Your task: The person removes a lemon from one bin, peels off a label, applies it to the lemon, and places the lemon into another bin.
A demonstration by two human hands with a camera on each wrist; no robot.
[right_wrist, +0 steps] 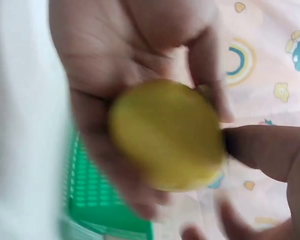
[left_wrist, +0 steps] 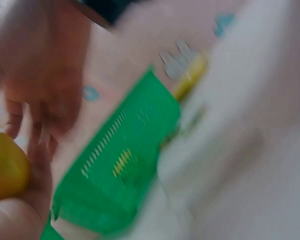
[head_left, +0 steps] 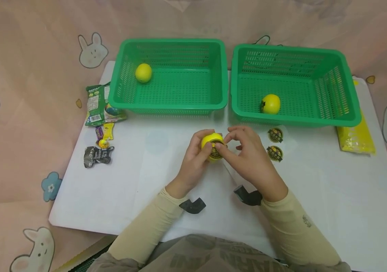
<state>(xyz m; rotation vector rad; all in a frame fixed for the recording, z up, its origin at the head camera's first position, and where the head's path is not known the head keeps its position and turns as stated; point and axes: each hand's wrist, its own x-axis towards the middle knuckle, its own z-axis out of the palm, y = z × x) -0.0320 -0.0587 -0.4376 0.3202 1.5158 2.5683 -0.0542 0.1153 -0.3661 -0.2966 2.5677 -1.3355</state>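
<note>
My left hand grips a yellow round fruit, its fingers and thumb curled about the sides. A dark round sticker with yellow print lies on the fruit's near face. The thumb of my right hand presses that sticker, while its other fingers are bent beside the fruit. In the right wrist view the yellow fruit is blurred and hides the sticker side. The left wrist view catches only part of the fruit. Two more dark stickers are on the table to the right of my right hand.
Two green baskets stand side by side at the back. One yellow fruit lies in the left basket, another in the right. Snack packets, a green bag among them, lie at left; a yellow packet lies at right.
</note>
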